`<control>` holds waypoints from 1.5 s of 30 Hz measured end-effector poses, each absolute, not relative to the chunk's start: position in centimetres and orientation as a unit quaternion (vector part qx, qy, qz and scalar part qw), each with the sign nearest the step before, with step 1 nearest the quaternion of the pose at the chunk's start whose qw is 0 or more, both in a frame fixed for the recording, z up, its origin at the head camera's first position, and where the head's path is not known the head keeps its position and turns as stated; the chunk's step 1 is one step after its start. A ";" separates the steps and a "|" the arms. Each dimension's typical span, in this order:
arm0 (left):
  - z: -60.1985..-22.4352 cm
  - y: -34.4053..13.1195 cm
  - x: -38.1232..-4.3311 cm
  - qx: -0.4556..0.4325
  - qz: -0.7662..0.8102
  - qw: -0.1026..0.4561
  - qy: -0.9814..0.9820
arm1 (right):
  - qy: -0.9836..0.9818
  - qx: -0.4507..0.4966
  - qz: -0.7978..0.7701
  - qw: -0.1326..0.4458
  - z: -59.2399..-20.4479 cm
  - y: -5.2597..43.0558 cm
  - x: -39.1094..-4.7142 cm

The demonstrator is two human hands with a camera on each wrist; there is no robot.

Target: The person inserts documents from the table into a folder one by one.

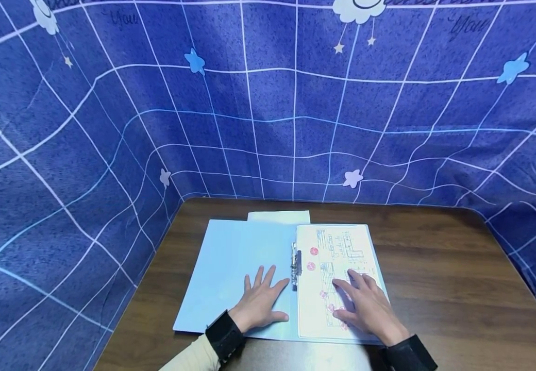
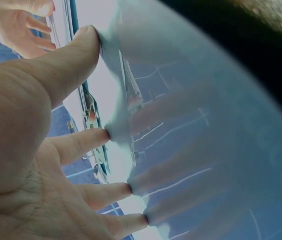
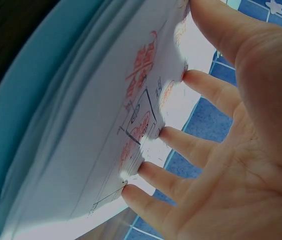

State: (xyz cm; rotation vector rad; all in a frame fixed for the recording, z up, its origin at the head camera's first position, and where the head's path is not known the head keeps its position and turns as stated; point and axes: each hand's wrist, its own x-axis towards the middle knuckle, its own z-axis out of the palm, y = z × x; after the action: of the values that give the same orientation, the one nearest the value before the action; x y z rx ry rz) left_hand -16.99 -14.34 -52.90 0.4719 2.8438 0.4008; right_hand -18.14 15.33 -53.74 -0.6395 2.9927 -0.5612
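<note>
A blue cloth (image 1: 268, 103) with a white grid and small stars hangs as a wall behind and on both sides of a dark wooden table (image 1: 435, 288). On the table, near its middle, lies an open light blue folder (image 1: 221, 257), flat, with a white sheet (image 1: 279, 216) showing from under its far edge. The right half of the folder carries a stack of printed papers (image 1: 328, 252) with red stamps, and a metal clip (image 1: 295, 264) stands along the fold at the left edge of the stack. The left hand (image 1: 261, 301) rests flat on the empty left cover, fingers straight and spread, the thumb pointing toward the clip and near it. The right hand (image 1: 367, 304) lies flat on the lower part of the papers, fingers straight, its fingertips (image 3: 158, 134) pressing on the top sheet. Neither hand grips anything.
</note>
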 end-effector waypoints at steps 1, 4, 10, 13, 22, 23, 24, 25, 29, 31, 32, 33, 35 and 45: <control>-52.9 -14.3 -17.0 0.161 0.136 0.115 0.971 | 0.962 -0.204 -0.180 0.014 -53.8 15.3 -18.2; -52.9 -14.3 -17.0 0.162 0.136 0.114 0.971 | 0.963 -0.204 -0.175 0.009 -54.0 15.2 -18.2; -52.8 -14.2 -17.0 0.160 0.137 0.115 0.971 | 0.967 -0.198 -0.160 0.012 -54.2 15.1 -18.2; -52.7 -14.2 -17.0 0.158 0.140 0.117 0.970 | 0.967 -0.199 -0.158 0.010 -54.2 15.0 -18.2; -53.0 -14.5 -17.1 0.156 0.149 0.113 0.970 | 0.967 -0.205 -0.150 0.006 -54.0 15.0 -18.4; -53.1 -14.5 -17.1 0.156 0.150 0.112 0.970 | 0.968 -0.205 -0.148 0.008 -54.0 15.0 -18.4; -53.2 -14.5 -17.0 0.157 0.150 0.110 0.970 | 0.968 -0.203 -0.148 0.012 -54.0 15.0 -18.4; -53.2 -14.6 -17.0 0.158 0.151 0.108 0.970 | 0.968 -0.202 -0.147 0.014 -54.1 15.0 -18.4; -53.4 -14.7 -16.9 0.161 0.155 0.105 0.969 | 0.968 -0.199 -0.150 0.019 -54.2 15.0 -18.2; -53.5 -14.8 -16.9 0.161 0.157 0.104 0.969 | 0.969 -0.197 -0.150 0.021 -54.2 14.9 -18.2; -53.6 -14.9 -16.8 0.160 0.160 0.105 0.968 | 0.969 -0.199 -0.148 0.022 -54.1 14.8 -18.2; -53.6 -15.0 -16.8 0.160 0.162 0.104 0.968 | 0.969 -0.200 -0.146 0.024 -54.0 14.7 -18.2; -53.6 -15.1 -16.8 0.158 0.163 0.105 0.968 | 0.968 -0.203 -0.148 0.031 -53.7 14.6 -18.4; -53.8 -15.4 -16.9 0.168 0.154 0.098 0.969 | 0.949 -0.233 -0.211 0.025 -50.0 13.8 -22.1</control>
State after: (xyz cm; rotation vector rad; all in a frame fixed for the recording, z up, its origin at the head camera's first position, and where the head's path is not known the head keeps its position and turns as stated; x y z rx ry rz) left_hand -16.86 -15.41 -53.80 0.4977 2.8666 0.4554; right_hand -22.07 13.82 -50.00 -0.7218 2.9354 -0.6516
